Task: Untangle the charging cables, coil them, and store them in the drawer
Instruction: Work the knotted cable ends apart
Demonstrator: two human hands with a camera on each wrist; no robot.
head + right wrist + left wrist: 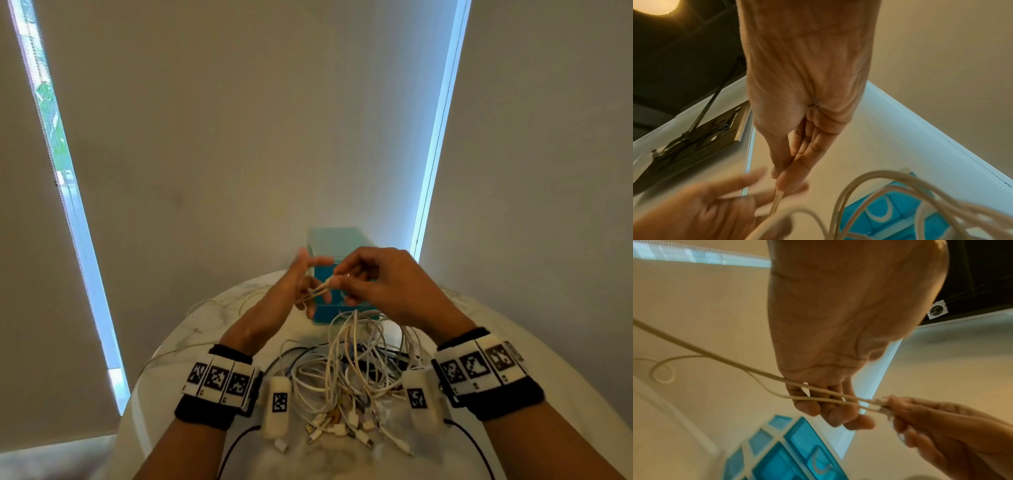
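Observation:
A tangle of white and dark charging cables (356, 370) lies on the round white table (178, 356), with its plugs (342, 425) bunched near me. Behind it stands the teal drawer box (337, 240), whose drawer fronts (797, 456) look closed. My right hand (337, 279) is raised in front of the box. It pinches the two ends of a white cable (756, 373) between thumb and fingertips (783, 180). My left hand (310, 284) is beside it with fingers spread (731, 194). The cable's two strands run across those fingers (830, 412).
A thin loose cable (205, 305) trails over the table's far left side. Roller blinds and bright window strips (435, 154) are behind the table. Cable loops (890, 181) hang below my right wrist, above the pile.

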